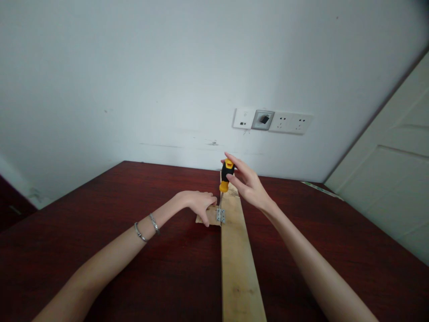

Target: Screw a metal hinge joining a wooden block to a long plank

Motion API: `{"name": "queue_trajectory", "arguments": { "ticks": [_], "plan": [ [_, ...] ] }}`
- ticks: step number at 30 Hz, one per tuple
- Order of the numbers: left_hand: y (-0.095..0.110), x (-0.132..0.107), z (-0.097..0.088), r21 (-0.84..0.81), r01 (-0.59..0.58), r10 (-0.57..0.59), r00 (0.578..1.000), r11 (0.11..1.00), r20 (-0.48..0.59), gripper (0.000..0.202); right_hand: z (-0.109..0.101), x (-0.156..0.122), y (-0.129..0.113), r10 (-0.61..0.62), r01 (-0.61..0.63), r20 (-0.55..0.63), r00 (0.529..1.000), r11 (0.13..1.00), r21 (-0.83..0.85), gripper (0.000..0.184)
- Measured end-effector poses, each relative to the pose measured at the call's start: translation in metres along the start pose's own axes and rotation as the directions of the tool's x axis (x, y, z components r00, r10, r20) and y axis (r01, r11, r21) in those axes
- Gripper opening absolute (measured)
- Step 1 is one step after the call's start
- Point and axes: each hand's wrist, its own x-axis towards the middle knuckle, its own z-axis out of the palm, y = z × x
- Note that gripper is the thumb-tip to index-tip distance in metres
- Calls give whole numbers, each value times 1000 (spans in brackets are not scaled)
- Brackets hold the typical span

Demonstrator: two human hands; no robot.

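Observation:
My right hand (246, 181) has its fingers around the handle of a yellow-and-black screwdriver (228, 172). The shaft points down to a small metal hinge (220, 215). That hinge spans the joint between a long wooden board (237, 264) and a short wooden block (212, 216) on its left. My left hand (201, 205) grips the short block, thumb on the near side and fingers at the far side. The screwdriver's tip is too small to make out against the hinge.
The dark red table (140, 264) lies under everything, its far edge near a white wall (134, 80). Sockets and a switch plate (290, 122) are on the wall. A white panelled door (395, 174) stands at the right, with a thin strip (321, 189) near the table's edge.

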Motion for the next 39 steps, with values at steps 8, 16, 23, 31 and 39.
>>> {"name": "queue_trajectory", "arguments": {
  "ticks": [8,16,23,31,39],
  "plan": [
    [-2,1,1,-12,9,-9,1000,1000,5,79,-1,-1,-3,36,-39,-61,997,998,-58,50],
    [-1,0,0,-10,-4,4,1000,1000,6,79,2,-1,6,36,-35,-31,999,999,16,55],
    [-2,1,0,-11,-5,5,1000,1000,10,77,4,-2,8,41,-41,8,999,995,89,55],
    [-1,1,0,-14,6,-6,1000,1000,10,79,9,-1,17,30,-25,-105,994,999,48,56],
    [0,-1,-2,-25,7,-6,1000,1000,20,79,14,-2,22,41,-33,-152,988,998,57,57]
  ]
}}
